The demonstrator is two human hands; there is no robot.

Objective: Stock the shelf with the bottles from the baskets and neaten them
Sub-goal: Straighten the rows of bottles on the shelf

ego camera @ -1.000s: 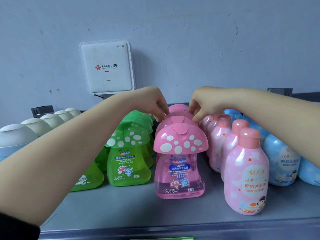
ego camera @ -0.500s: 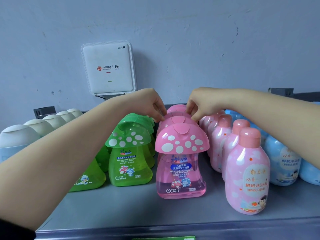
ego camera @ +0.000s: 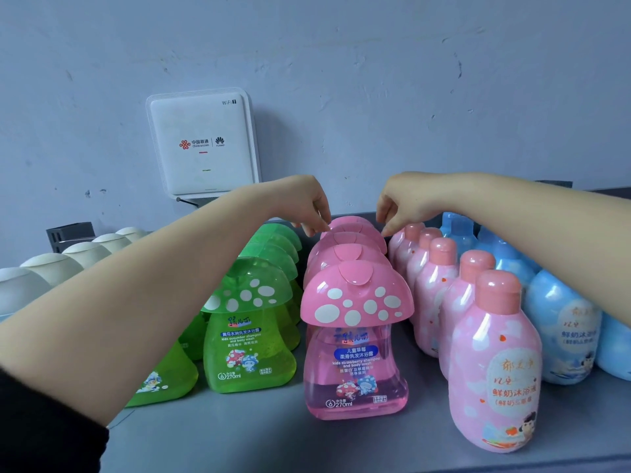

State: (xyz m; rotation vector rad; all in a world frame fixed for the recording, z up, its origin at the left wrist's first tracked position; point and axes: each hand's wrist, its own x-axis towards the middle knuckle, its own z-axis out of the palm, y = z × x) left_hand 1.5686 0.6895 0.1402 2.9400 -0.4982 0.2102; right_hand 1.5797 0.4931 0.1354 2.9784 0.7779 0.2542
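A row of pink mushroom-capped bottles [ego camera: 355, 336] runs back from the shelf's front at centre. My left hand [ego camera: 305, 204] and my right hand [ego camera: 397, 203] reach over to the rear pink mushroom bottle [ego camera: 351, 224]. Their curled fingertips pinch its cap from the left and right sides. Beside this row stand green mushroom bottles [ego camera: 249, 336] on the left and round pink bottles [ego camera: 495, 363] on the right. My left forearm hides part of the green row.
Blue round bottles [ego camera: 563, 332] fill the far right and cream-capped bottles [ego camera: 24, 285] the far left of the grey shelf [ego camera: 239, 435]. A white WiFi router [ego camera: 201, 145] hangs on the wall behind. The shelf's front strip is bare.
Both hands stay at the rear pink caps. Their fingertips have shifted slightly along the cap edges, and the front bottles have not moved.
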